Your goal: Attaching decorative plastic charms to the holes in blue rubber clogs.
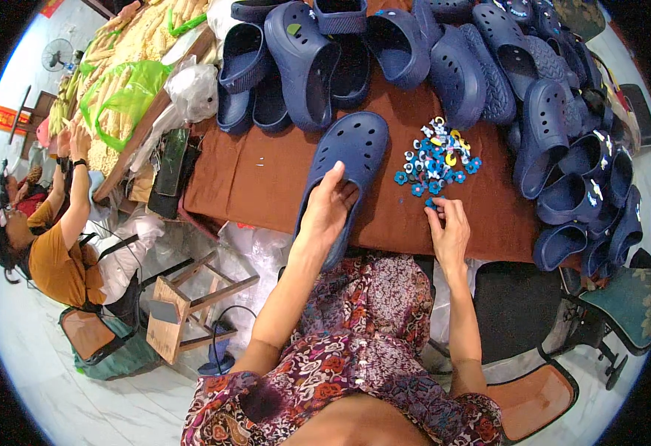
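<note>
My left hand (324, 214) grips a navy blue foam clog (357, 143) at the table's front edge, with the fingers reaching into its foot opening. The clog's toe, with its round holes, points away from me, and no charm shows on it. To the right, my right hand (452, 234) is closed with thumb and forefinger pinched on a small blue flower charm (433, 201). Just beyond those fingertips lies a loose heap of shoe charms (435, 165), mostly blue flowers, with some white, black and yellow pieces.
Many navy clogs (303, 63) line the back of the brown cloth-covered table (229, 182). More clogs, several with white charms, are piled on the right (571, 193). A person (62, 253) sits at the far left beside yellowish produce. A wooden stool (192, 305) and chairs stand below.
</note>
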A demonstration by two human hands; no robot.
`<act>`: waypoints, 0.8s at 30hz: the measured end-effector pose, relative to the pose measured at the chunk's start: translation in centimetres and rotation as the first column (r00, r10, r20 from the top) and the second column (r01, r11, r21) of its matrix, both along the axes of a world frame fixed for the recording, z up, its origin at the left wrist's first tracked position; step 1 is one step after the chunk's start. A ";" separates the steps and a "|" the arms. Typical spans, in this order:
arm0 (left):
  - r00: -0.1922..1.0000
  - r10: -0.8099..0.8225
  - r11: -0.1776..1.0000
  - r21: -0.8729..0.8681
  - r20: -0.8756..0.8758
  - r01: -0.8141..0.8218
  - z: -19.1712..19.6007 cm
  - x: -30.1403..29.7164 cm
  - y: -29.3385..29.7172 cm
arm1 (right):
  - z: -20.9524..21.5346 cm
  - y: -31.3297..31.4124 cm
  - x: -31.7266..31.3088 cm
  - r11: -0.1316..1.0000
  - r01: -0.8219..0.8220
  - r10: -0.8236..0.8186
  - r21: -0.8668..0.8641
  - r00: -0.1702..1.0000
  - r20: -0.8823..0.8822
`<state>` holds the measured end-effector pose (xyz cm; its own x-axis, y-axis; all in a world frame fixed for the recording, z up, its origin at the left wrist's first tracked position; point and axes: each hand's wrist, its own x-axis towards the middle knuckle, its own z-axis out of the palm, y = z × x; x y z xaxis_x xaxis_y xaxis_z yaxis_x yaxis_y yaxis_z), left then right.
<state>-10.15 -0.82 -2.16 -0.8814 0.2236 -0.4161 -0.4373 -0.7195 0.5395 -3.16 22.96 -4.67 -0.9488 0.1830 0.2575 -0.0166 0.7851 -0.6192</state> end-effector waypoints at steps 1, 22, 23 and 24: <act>1.000 0.029 0.999 0.022 0.008 -0.029 0.1 -0.4 0.4 | 0.1 0.0 0.1 0.998 0.001 0.000 -0.067 1.000 0.027; 0.997 0.052 0.963 -0.262 -0.055 -0.064 1.5 5.8 0.6 | 1.3 -1.9 1.1 0.971 -0.076 0.093 -0.227 0.994 0.065; 0.995 0.010 0.928 -0.368 -0.102 -0.047 1.7 6.1 0.7 | 1.6 -2.1 1.2 0.936 -0.106 0.143 -0.337 0.986 0.088; 0.997 -0.007 0.914 -0.404 -0.083 -0.027 1.8 6.3 0.7 | 1.8 -2.5 1.4 0.883 -0.129 0.199 -0.451 0.974 0.111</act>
<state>-3.83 -0.08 -0.31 -0.9172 0.0427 -0.3961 -0.3737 -0.4364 0.8185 -1.76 20.49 -2.88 -0.9958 0.0818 0.0402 -0.0014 0.4275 -0.9040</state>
